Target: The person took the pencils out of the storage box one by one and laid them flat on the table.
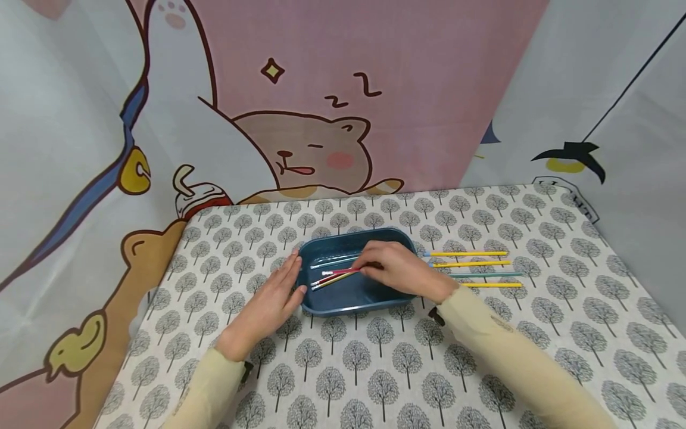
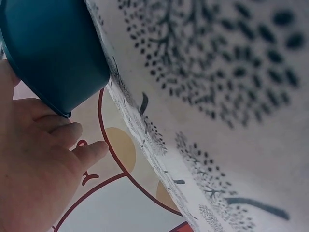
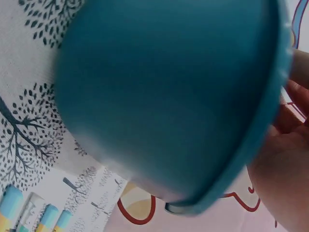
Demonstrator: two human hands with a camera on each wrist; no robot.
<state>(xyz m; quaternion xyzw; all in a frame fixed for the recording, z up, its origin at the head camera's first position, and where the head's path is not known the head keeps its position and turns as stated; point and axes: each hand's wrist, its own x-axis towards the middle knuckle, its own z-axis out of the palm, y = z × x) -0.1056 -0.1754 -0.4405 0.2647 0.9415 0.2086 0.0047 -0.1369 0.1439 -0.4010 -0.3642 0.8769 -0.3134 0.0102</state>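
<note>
A dark teal rectangular bin [image 1: 354, 311] stands on the tree-print tablecloth. My left hand [image 1: 268, 304] rests at its left end, fingers fairly straight along the outside and thumb near the front corner. In the left wrist view, that hand's fingers [image 2: 63, 133] lie by the rim. Reaching over the right end, my right hand [image 1: 396, 268] pinches a red pencil [image 1: 340, 271] inside the bin. Beside it lie a yellow pencil [image 1: 331, 282] and a dark red one, erasers to the left. A teal pencil [image 1: 329, 262] lies along the back; the right hand hides part of it.
Right of the bin lie three yellow pencils [image 1: 479, 254] and a green pencil [image 1: 493, 275], roughly parallel. Their coloured ends [image 3: 48, 217] show in the right wrist view. A cartoon-print curtain [image 1: 418, 89] hangs behind the table.
</note>
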